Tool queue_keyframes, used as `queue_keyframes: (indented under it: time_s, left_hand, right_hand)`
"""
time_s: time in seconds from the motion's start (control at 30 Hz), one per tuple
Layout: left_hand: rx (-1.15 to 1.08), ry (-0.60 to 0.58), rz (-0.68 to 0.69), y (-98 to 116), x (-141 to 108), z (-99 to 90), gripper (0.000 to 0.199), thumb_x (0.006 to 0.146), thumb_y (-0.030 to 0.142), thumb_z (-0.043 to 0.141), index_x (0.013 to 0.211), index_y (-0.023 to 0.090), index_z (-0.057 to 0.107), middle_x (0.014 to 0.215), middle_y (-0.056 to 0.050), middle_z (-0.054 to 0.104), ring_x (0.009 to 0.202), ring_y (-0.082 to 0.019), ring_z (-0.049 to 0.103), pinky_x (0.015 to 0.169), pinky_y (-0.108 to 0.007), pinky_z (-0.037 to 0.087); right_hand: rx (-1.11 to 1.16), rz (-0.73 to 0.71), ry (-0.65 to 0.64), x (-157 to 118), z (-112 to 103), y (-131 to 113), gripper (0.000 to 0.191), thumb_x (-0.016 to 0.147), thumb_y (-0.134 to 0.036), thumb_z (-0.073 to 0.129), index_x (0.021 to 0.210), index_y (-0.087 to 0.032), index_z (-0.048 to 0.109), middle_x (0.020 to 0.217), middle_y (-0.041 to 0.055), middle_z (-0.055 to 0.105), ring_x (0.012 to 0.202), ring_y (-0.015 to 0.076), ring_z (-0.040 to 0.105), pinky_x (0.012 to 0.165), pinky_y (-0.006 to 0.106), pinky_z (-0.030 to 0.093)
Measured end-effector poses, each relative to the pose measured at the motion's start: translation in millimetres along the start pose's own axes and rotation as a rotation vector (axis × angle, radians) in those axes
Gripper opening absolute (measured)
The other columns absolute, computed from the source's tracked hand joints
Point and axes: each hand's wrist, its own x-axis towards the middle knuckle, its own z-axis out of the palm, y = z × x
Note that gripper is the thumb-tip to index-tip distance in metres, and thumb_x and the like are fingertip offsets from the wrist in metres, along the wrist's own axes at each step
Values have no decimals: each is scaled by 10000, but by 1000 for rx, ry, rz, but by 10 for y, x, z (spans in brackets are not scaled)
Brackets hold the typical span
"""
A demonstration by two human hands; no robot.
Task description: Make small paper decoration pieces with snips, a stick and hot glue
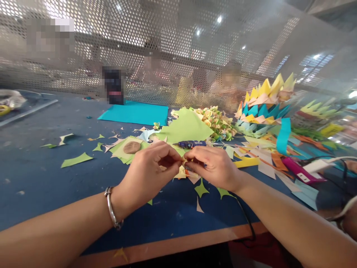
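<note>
My left hand [152, 167], with a silver bracelet at the wrist, pinches a small pale yellow paper piece [183, 161] between thumb and fingertips. From the other side, my right hand [214, 165] is closed on the same piece, so the fingertips nearly meet and cover most of it. Just beyond them lies a dark blue pen-shaped tool [191, 144] with printing on it. Behind that is a light green paper sheet [185, 128], beside a heap of small folded paper flowers [219, 121]. A round brown disc [132, 147] rests on green paper [118, 152] left of my hands.
A turquoise sheet [139, 112] lies farther back, before a perforated metal screen [173, 29]. Pointed, layered paper crowns [267, 95] stand at right. A magenta power strip [299, 170] with a white plug and cables sits right. Paper scraps [76, 160] litter the blue tabletop [55, 186]. People show behind the screen.
</note>
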Motion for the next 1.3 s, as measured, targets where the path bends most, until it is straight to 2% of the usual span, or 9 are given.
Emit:
queue_keyframes:
  time_s: [0.2,0.5,0.67,0.83,0.93,1.03,1.1,1.17,1.3]
  left_hand:
    - [52,-9,82,-12,6,-13,127,831,118,586,790,156,699,792,-31,641,694,-121,590,627,-240,490]
    - [98,-38,70,29,42,-73,144,783,62,583,738,154,685,734,-11,633,671,-108,578,609,-223,455]
    - [70,-74,-15,31,45,-81,127,772,106,576,704,162,667,698,-6,626,626,-112,564,569,-224,446]
    - [7,-118,-174,36,50,-81,87,735,157,587,677,169,650,674,-2,635,579,-117,567,538,-228,451]
    - [-41,-159,-253,45,77,-98,73,727,186,599,677,168,648,651,-2,640,564,-120,573,527,-227,451]
    - [-109,-159,-296,4,121,-130,78,747,213,602,713,169,656,643,-1,650,552,-114,569,515,-220,445]
    - [-149,-119,-315,-65,154,-154,104,781,251,596,758,171,659,641,-3,653,553,-117,571,505,-222,439]
    - [-161,-43,-300,-144,187,-177,123,786,289,620,794,173,659,683,-12,664,601,-127,593,531,-230,451]
    - [-280,74,-355,-216,245,-209,168,761,320,665,814,161,648,730,-23,670,656,-132,616,597,-244,486]
  right_hand:
    - [-1,-9,-4,-4,29,17,126,938,-190,557,888,-134,658,765,59,707,656,136,638,589,252,483]
    - [47,22,-66,-3,62,20,207,964,-218,497,889,-118,662,755,82,702,663,166,650,586,276,475]
    - [98,14,-63,-5,79,25,212,965,-232,495,875,-133,660,733,72,691,645,156,627,578,268,462]
    - [136,42,-115,12,69,8,241,965,-206,475,829,-125,658,649,45,634,588,140,563,554,266,434]
    - [189,77,-144,25,19,17,242,970,-214,472,855,-124,665,673,48,642,607,131,568,572,257,439]
    - [202,189,-165,42,-105,62,239,972,-248,476,881,-149,674,758,54,672,675,129,602,622,255,450]
    - [115,336,-143,52,-209,118,264,962,-303,498,811,-168,669,699,29,645,627,121,574,596,259,424]
    - [-11,510,-184,56,-295,195,278,939,-351,521,768,-180,657,623,2,611,518,103,496,525,264,368]
    - [-215,724,-336,38,-353,347,231,859,-391,611,739,-194,627,636,9,640,557,130,536,511,271,328]
